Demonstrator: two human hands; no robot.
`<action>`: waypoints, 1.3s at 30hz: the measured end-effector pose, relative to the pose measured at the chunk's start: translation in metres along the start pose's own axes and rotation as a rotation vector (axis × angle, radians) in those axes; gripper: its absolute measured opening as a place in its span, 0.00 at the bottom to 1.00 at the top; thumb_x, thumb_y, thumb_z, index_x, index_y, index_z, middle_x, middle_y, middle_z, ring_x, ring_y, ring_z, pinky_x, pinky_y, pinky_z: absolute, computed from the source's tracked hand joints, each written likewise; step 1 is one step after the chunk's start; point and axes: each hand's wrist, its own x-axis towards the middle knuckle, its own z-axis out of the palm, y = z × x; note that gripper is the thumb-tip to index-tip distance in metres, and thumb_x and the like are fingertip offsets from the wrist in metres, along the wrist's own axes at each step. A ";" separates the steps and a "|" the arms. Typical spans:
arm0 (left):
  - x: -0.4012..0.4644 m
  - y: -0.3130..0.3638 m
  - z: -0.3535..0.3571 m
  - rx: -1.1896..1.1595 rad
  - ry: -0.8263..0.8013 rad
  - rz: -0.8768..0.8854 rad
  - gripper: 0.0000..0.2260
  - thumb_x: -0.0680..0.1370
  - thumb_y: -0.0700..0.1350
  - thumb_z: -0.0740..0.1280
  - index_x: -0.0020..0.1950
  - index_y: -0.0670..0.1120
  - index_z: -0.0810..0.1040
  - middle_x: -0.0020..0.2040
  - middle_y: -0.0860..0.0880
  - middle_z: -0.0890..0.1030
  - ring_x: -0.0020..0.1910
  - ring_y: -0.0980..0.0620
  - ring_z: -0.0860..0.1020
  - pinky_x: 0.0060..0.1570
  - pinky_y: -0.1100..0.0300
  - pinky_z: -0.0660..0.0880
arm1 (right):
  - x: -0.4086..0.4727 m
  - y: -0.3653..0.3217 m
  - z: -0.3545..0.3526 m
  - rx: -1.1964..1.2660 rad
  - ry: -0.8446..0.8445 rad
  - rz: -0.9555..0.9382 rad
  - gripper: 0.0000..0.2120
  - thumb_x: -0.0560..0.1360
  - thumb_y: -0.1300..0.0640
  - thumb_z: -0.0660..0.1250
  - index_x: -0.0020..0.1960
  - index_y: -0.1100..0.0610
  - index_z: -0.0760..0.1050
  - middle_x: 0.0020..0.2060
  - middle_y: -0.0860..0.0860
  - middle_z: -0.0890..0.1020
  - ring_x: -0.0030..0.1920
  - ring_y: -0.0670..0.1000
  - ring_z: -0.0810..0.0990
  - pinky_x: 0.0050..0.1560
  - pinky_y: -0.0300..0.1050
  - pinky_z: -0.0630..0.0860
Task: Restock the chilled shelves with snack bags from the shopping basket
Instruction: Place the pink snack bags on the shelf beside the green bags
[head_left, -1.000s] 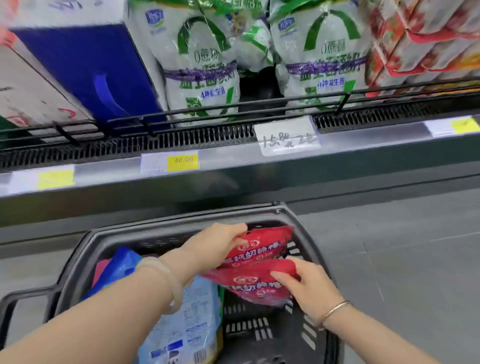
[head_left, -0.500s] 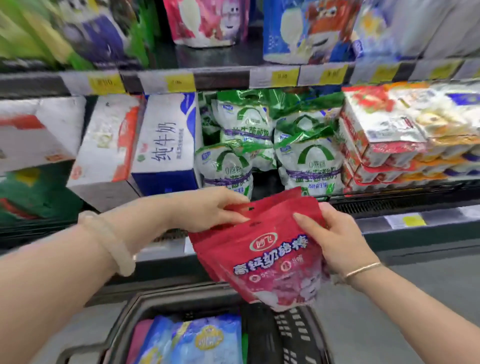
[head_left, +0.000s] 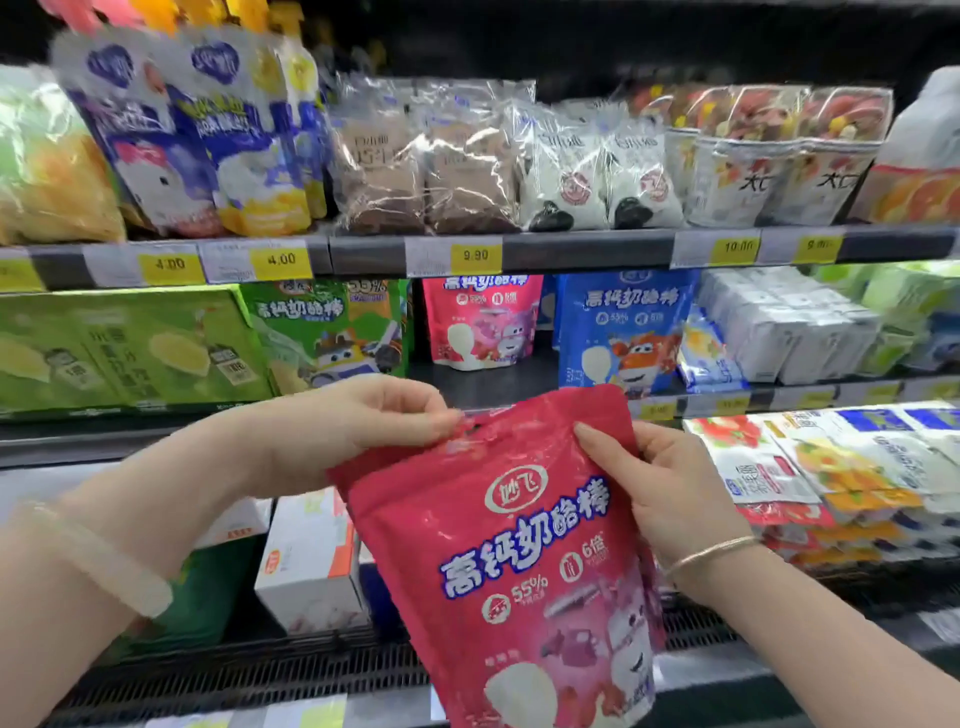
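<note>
My left hand (head_left: 363, 421) and right hand (head_left: 660, 483) pinch the red bags (head_left: 519, 545) by their top edge, keeping them upright for the matching shelf bag (head_left: 480, 322) at 12 o'clock.

Bright, even store light falls on the goods, with white glare on the clear wrappers (head_left: 431, 150) up top. The cooler's back stays dark. Everything looks soft with motion blur, and the shelf edges (head_left: 571, 249) bow toward the corners.
</note>
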 end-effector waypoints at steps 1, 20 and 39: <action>-0.009 0.004 -0.005 -0.154 0.046 0.035 0.22 0.55 0.65 0.75 0.36 0.50 0.81 0.34 0.50 0.82 0.30 0.54 0.79 0.29 0.65 0.76 | 0.003 -0.009 0.005 0.033 0.033 0.013 0.10 0.58 0.47 0.71 0.33 0.53 0.84 0.30 0.52 0.85 0.32 0.51 0.81 0.40 0.49 0.81; 0.027 -0.066 0.043 -0.474 0.717 0.176 0.15 0.69 0.45 0.70 0.54 0.52 0.75 0.45 0.50 0.86 0.41 0.48 0.85 0.36 0.55 0.81 | 0.074 -0.025 0.035 0.126 0.329 0.258 0.12 0.73 0.58 0.69 0.32 0.59 0.73 0.31 0.57 0.78 0.29 0.55 0.76 0.42 0.57 0.79; 0.103 -0.060 0.026 -0.661 0.908 -0.188 0.32 0.52 0.66 0.74 0.43 0.42 0.82 0.40 0.42 0.85 0.40 0.40 0.83 0.47 0.44 0.79 | 0.118 0.031 -0.013 0.068 -0.251 0.337 0.22 0.61 0.71 0.74 0.51 0.56 0.74 0.44 0.56 0.85 0.42 0.55 0.84 0.43 0.49 0.83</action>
